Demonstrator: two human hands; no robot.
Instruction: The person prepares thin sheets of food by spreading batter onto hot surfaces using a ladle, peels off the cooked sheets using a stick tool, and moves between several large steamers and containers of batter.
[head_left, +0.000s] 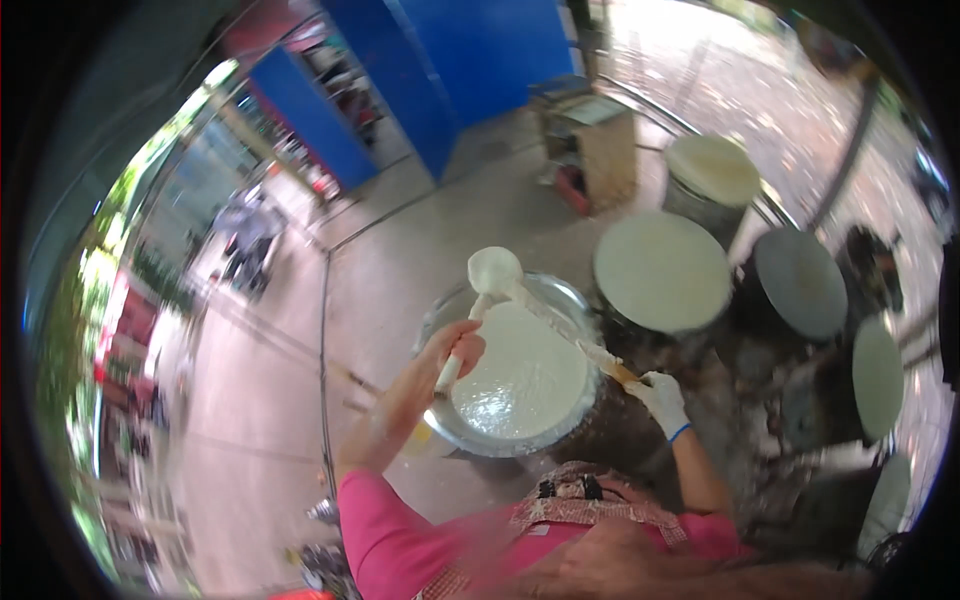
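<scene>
My bare left hand (463, 349) grips the pale handle of a ladle (495, 271), whose round bowl is coated in white and held above the far rim of a wide metal basin (519, 450). Thick white batter (525, 367) lies in the basin. In a white glove with a blue cuff, my right hand (660, 400) is closed on the brown end of a long stick (555, 319). The stick is smeared with white and crosses over the basin's right side. Its far end meets the ladle's bowl; whether it lies in or against the bowl I cannot tell.
Several large round pale covers (663, 271) stand to the right, apparently on dark stoves or pots. A wooden cabinet (607, 154) is beyond the basin. Blue panels (487, 60) stand at the back, and motorbikes (247, 232) are on the floor at left.
</scene>
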